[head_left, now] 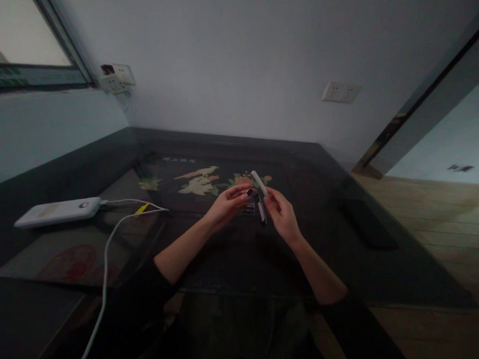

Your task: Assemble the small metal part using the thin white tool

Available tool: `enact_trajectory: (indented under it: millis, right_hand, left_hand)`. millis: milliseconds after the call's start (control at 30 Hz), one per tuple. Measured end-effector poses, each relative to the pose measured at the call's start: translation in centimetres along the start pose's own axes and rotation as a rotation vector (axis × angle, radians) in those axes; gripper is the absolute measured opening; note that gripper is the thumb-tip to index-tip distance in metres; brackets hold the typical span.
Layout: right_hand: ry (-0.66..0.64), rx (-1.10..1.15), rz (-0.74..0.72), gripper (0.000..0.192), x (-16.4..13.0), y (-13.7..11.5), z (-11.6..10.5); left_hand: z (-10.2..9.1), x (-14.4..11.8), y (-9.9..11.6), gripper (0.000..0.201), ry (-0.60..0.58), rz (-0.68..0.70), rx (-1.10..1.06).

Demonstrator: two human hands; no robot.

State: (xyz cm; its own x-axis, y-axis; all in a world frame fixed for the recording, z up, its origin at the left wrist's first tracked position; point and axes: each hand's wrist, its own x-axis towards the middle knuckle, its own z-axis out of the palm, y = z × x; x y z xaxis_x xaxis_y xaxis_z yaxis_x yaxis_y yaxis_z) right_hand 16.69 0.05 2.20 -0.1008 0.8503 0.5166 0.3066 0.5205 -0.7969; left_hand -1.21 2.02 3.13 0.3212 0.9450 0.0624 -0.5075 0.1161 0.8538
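Over the middle of the dark table, both hands are raised close together around a small white and dark object. My right hand (281,213) has its fingers closed on a slim white bar (258,182) that slants up to the left. Below it hangs a narrow dark piece with a pale edge (262,213). My left hand (227,206) pinches a small black piece (249,192) between thumb and fingertips. Whether these parts are joined, and what kind of object they make, I cannot tell in the dim light.
A white power bank (58,212) lies at the left, with a white cable (105,264) carrying a yellow tag (142,209). A dark flat object (366,224) rests on the right of the table (236,275). Wall sockets (341,92) are behind.
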Motion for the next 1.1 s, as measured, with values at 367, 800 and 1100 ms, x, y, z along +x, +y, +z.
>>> enact_trajectory:
  millis: [367, 800, 1100]
  right_hand:
    - [-0.079, 0.026, 0.038, 0.029, -0.15, -0.03, 0.25]
    - [-0.093, -0.004, 0.022, 0.030, -0.10, 0.49, 0.49]
    - [-0.082, -0.020, 0.074, 0.032, -0.15, 0.79, 0.46]
  left_hand:
    - [-0.64, 0.75, 0.36, 0.032, 0.093, 0.062, -0.144]
    - [-0.59, 0.62, 0.20, 0.029, 0.085, 0.008, -0.218]
    - [-0.74, 0.61, 0.10, 0.029, 0.085, 0.007, -0.204]
